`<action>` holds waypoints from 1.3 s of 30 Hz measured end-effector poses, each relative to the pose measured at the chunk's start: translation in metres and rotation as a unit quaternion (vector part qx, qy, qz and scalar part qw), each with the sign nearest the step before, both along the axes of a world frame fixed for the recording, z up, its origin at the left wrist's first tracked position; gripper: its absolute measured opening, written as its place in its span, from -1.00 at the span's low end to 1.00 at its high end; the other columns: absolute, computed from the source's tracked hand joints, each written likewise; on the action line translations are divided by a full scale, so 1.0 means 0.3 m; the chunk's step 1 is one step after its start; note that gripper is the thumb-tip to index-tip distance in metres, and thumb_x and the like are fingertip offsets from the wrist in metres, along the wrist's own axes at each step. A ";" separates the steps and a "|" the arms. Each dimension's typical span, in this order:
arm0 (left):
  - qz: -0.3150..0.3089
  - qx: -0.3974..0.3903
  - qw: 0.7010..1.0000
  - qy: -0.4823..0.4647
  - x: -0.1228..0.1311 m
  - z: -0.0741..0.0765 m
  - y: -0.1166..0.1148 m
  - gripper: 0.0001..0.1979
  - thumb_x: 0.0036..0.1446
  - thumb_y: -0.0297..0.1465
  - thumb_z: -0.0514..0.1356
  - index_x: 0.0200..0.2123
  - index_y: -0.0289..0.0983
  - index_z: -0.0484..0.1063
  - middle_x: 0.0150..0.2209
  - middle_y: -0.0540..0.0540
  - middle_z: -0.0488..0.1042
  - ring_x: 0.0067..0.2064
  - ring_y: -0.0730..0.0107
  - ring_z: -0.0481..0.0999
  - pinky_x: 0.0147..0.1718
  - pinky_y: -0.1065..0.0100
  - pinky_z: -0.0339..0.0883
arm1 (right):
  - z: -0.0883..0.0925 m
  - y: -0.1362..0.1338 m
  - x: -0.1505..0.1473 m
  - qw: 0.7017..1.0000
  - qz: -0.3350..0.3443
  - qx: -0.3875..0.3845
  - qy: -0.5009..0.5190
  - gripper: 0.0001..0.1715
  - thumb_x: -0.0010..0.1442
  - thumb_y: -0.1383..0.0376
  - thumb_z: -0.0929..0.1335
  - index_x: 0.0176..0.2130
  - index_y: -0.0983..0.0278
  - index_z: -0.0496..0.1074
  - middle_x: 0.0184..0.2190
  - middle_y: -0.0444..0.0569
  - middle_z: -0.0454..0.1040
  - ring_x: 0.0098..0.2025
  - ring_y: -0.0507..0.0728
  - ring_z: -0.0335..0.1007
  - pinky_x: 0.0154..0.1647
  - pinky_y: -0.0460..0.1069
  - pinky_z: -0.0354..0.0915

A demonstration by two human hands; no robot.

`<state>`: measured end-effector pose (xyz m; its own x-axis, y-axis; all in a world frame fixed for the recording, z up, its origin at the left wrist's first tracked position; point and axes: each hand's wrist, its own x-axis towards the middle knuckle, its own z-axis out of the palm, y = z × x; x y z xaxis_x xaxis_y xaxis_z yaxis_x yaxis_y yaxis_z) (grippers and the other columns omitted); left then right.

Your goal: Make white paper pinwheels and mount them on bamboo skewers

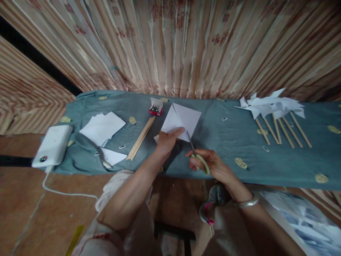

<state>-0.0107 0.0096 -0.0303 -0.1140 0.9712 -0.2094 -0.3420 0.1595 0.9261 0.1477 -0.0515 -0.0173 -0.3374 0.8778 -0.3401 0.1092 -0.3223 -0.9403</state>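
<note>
My left hand (168,140) grips a square white paper sheet (188,117) by its near left side, thumb on top. A slit runs inward from the sheet's far corner, and crease lines show on it. My right hand (206,161) is closed round the green handles of the scissors (200,163). The scissor blades meet the sheet's near corner, close to my left thumb. Left of the sheet lie several wooden sticks (141,138) in a bundle. Behind them stands a small open red box (156,109) of shiny metal pins.
White paper sheets (102,128) are stacked at left, near a white power bank (53,145) with a cable. Several paper pinwheels (277,106) on sticks lie at right. A green patterned cloth (221,142) covers the table; a pleated curtain (181,46) hangs behind.
</note>
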 end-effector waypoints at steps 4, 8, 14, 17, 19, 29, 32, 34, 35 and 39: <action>0.006 0.000 1.000 -0.019 0.000 0.000 0.001 -0.79 -0.23 -0.34 0.40 -0.49 -0.29 0.49 -0.36 -0.10 0.59 -0.36 0.30 0.55 -0.39 0.34 0.39 | 0.000 0.000 0.002 1.000 0.004 -0.002 -0.006 -0.52 -0.12 -0.05 0.51 -0.34 0.28 0.54 -0.60 -0.13 0.47 -0.58 0.01 0.34 -0.58 -0.10 0.28; 0.003 -0.001 0.999 -0.033 -0.003 0.010 0.000 -0.79 -0.22 -0.36 0.39 -0.46 -0.29 0.49 -0.33 -0.08 0.59 -0.36 0.32 0.55 -0.39 0.34 0.39 | 0.005 0.000 0.005 1.000 0.011 -0.005 -0.007 -0.51 -0.11 -0.04 0.51 -0.33 0.28 0.54 -0.60 -0.13 0.46 -0.59 0.00 0.32 -0.60 -0.10 0.26; 0.003 -0.003 0.999 -0.038 -0.002 0.016 -0.005 -0.77 -0.22 -0.35 0.40 -0.44 -0.30 0.49 -0.32 -0.11 0.59 -0.35 0.29 0.56 -0.39 0.32 0.40 | 0.007 0.001 0.001 1.000 0.005 -0.019 0.004 -0.53 -0.14 -0.03 0.53 -0.37 0.27 0.54 -0.62 -0.14 0.45 -0.61 -0.01 0.29 -0.62 -0.11 0.24; 0.000 -0.005 0.999 -0.032 -0.001 0.011 -0.004 -0.76 -0.24 -0.34 0.40 -0.45 -0.30 0.49 -0.32 -0.12 0.59 -0.34 0.29 0.56 -0.38 0.32 0.39 | 0.004 0.000 0.000 1.000 0.002 -0.021 0.007 -0.52 -0.15 -0.03 0.53 -0.36 0.27 0.53 -0.62 -0.15 0.45 -0.60 -0.02 0.30 -0.61 -0.11 0.24; -0.002 -0.008 1.000 -0.022 0.000 0.008 -0.004 -0.75 -0.25 -0.32 0.40 -0.46 -0.30 0.49 -0.32 -0.13 0.59 -0.35 0.29 0.55 -0.38 0.34 0.39 | 0.003 -0.001 0.000 1.000 0.001 -0.023 0.004 -0.51 -0.16 -0.04 0.53 -0.36 0.27 0.53 -0.62 -0.14 0.45 -0.60 -0.02 0.29 -0.61 -0.11 0.24; 0.008 -0.005 0.999 -0.036 0.005 0.014 -0.009 -0.75 -0.26 -0.34 0.41 -0.44 -0.28 0.50 -0.38 -0.08 0.57 -0.40 0.34 0.51 -0.42 0.36 0.36 | 0.003 0.002 0.000 1.000 0.011 -0.027 -0.009 -0.40 -0.17 -0.13 0.51 -0.35 0.31 0.51 -0.65 -0.16 0.39 -0.60 -0.03 0.27 -0.61 -0.12 0.22; 0.014 -0.003 0.999 -0.034 0.003 0.016 -0.007 -0.77 -0.26 -0.36 0.41 -0.46 -0.28 0.50 -0.42 -0.06 0.56 -0.43 0.36 0.50 -0.45 0.38 0.33 | 0.004 0.002 0.001 1.000 0.020 -0.010 -0.002 -0.43 -0.13 -0.13 0.50 -0.37 0.29 0.50 -0.63 -0.16 0.40 -0.61 -0.04 0.24 -0.64 -0.13 0.19; 0.015 0.003 0.999 -0.041 0.002 0.016 -0.005 -0.79 -0.26 -0.38 0.41 -0.47 -0.28 0.50 -0.40 -0.05 0.57 -0.43 0.37 0.50 -0.45 0.38 0.33 | 0.006 0.002 0.001 1.000 0.023 -0.005 -0.001 -0.45 -0.12 -0.12 0.49 -0.37 0.28 0.49 -0.62 -0.15 0.41 -0.61 -0.04 0.24 -0.65 -0.13 0.18; 0.014 0.006 0.999 -0.044 0.002 0.016 -0.004 -0.79 -0.26 -0.38 0.40 -0.47 -0.28 0.50 -0.40 -0.05 0.57 -0.42 0.37 0.50 -0.45 0.38 0.34 | 0.007 0.001 0.002 1.000 0.024 -0.006 -0.001 -0.45 -0.12 -0.12 0.50 -0.37 0.28 0.49 -0.62 -0.15 0.42 -0.61 -0.04 0.24 -0.65 -0.13 0.18; 0.013 -0.003 0.999 -0.037 0.003 0.016 -0.004 -0.77 -0.27 -0.36 0.41 -0.47 -0.29 0.49 -0.43 -0.05 0.56 -0.45 0.38 0.48 -0.45 0.37 0.32 | 0.013 0.002 0.000 1.000 0.015 -0.020 -0.003 -0.44 -0.15 -0.11 0.51 -0.39 0.29 0.47 -0.62 -0.14 0.42 -0.61 -0.05 0.25 -0.64 -0.13 0.18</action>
